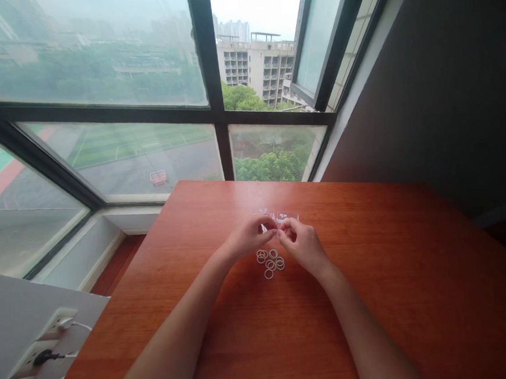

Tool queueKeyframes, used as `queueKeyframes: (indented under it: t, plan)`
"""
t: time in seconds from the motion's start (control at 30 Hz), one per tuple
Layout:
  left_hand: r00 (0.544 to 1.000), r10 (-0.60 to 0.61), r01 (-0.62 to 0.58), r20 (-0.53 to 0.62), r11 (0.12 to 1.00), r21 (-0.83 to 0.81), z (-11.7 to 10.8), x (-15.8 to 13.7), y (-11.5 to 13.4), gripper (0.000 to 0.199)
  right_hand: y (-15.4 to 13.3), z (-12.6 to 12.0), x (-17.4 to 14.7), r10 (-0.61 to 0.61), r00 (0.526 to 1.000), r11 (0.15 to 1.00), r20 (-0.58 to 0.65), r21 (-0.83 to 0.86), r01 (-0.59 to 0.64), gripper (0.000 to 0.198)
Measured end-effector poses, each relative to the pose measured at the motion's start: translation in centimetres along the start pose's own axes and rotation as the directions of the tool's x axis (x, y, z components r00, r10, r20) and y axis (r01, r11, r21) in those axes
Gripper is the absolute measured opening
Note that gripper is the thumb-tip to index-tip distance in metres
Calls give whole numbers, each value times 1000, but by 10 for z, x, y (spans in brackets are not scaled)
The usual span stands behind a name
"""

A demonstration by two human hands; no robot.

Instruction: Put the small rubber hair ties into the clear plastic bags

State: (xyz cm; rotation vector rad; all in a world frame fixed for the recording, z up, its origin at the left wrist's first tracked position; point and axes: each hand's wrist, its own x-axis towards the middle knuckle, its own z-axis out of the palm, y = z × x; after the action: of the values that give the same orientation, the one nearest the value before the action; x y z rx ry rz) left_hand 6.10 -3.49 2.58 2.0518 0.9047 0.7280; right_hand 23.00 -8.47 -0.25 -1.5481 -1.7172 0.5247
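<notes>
My left hand (pixel 256 233) and my right hand (pixel 301 243) meet above the middle of the table, fingertips almost touching. Thumb and fingers are pinched together on both; whatever small thing lies between them is too small to make out. Just below them on the wood lie several pale rings (pixel 269 274), some overlapping. Behind the fingers are small clear and white items (pixel 282 217), perhaps in clear plastic, partly hidden by my hands.
The reddish-brown wooden table (pixel 399 271) reaches to a dark-framed window (pixel 216 99), with one open pane (pixel 318 44) at upper right. A grey wall (pixel 446 81) rises on the right. At lower left, wall sockets (pixel 34 358) hold plugs with white cables.
</notes>
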Motion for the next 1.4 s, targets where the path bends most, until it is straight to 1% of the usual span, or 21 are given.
queueKeyframes:
  t: [0.3,0.5,0.6,0.73,0.87,1.07,1.13,1.3,1.4]
  plan:
    - [1000,-2,3,-2,999,44,-2,0,-6,12,1,3,0,1,999,1000,52,0,-1,10]
    - [997,13,2,-74,979,206,-15,-1,-15,13,1,-2,1,9,998,1000,64,-25,-7,11]
    - [995,0,28,-101,962,273,-24,-2,-19,13,1,-5,1,25,998,999,61,-45,-22,13]
    - [995,-24,57,-99,932,357,-30,-3,-21,13,1,-6,1,24,998,997,64,-68,-20,13]
    - [995,-32,69,-93,901,428,-29,-4,-20,13,2,-6,1,18,996,996,89,-86,-10,15]
    - [988,-78,138,-137,849,511,-27,-5,-21,16,2,-6,0,36,981,986,189,-168,-4,14]
    - [988,-78,137,-134,844,518,-28,-5,-22,16,1,-6,-2,34,970,983,239,-184,11,13]
    - [990,-51,111,-129,850,514,-28,-5,-24,17,-3,-6,-8,-1,925,989,379,-139,58,10]
    - [991,-39,100,-131,860,501,-27,-5,-23,16,-4,-4,-9,-2,913,987,408,-146,67,8]
